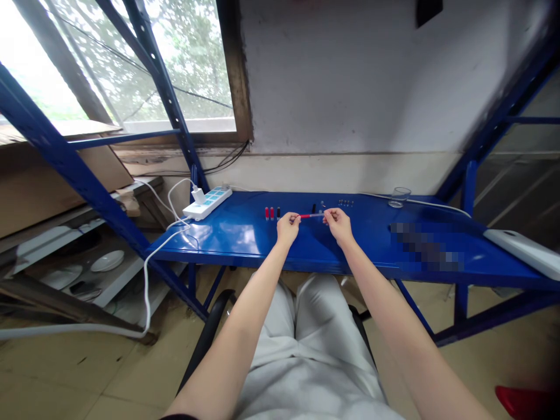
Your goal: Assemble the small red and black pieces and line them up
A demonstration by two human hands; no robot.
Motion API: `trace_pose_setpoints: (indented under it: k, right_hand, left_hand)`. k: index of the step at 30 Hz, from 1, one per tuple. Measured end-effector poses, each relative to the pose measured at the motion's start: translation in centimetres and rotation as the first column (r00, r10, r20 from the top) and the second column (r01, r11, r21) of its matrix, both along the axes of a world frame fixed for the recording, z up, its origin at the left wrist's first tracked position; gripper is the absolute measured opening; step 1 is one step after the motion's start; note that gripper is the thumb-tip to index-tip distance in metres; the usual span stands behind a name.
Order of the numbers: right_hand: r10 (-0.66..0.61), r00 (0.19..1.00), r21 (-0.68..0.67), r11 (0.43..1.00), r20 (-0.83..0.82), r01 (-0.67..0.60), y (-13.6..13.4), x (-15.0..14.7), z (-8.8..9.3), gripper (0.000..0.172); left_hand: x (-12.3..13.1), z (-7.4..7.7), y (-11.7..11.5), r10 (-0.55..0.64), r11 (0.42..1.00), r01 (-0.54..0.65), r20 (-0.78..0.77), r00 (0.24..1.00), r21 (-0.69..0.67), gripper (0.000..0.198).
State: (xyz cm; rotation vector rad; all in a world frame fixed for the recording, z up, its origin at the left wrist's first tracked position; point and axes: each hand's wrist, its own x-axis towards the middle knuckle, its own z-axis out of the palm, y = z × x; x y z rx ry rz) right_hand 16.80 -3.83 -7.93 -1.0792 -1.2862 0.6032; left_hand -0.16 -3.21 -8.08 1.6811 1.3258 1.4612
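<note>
A slim pen [311, 216], red toward its left part and clear toward its right, is stretched level between my two hands above the blue table. My left hand [287, 227] pinches the red end. At the clear end, the fingers of my right hand [339, 225] are closed on it. Left of the pen stand two small red pieces [269, 213], like pen caps, with a black one [279, 213] beside them. Just beyond the pen lies another small black piece [314, 207]. Several tiny pieces [345, 203] form rows past my right hand.
The blue table [227, 239] has a white power strip [207, 204] with cables at its left end. Toward the back right stands a clear glass [398, 198]. A white object [525, 251] sits at the right edge. Part of the table's right side is blurred out.
</note>
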Motion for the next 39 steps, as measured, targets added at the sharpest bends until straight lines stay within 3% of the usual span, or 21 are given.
trace_pose_setpoints:
  k: [9, 17, 26, 34, 39]
  right_hand:
    - [0.026, 0.995, -0.003, 1.0, -0.101, -0.026, 0.27, 0.2, -0.08, 0.037]
    - [0.028, 0.998, -0.012, 1.0, -0.052, -0.028, 0.36, 0.28, -0.23, 0.04]
    - [0.056, 0.998, -0.01, 0.998, 0.023, -0.056, 0.53, 0.16, -0.68, 0.036]
    - [0.038, 0.999, -0.024, 0.999, 0.017, -0.038, 0.4, 0.15, -0.52, 0.037]
    - [0.082, 0.996, -0.046, 0.996, 0.038, -0.08, 0.4, 0.11, -0.74, 0.038]
  left_hand:
    - [-0.05, 0.43, -0.4, -0.139, 0.983, 0.155, 0.153, 0.978, -0.101, 0.018]
    - [-0.01, 0.29, -0.4, -0.154, 0.981, 0.167, 0.132, 0.979, -0.096, 0.026]
    - [-0.05, 0.5, -0.49, -0.087, 0.993, 0.095, 0.11, 0.99, -0.068, 0.025]
    - [0.53, 0.13, -0.74, -0.343, 0.936, 0.343, 0.011, 0.939, -0.078, 0.037]
    - [0.57, -0.02, -0.79, -0.354, 0.933, 0.352, -0.011, 0.935, -0.077, 0.03]
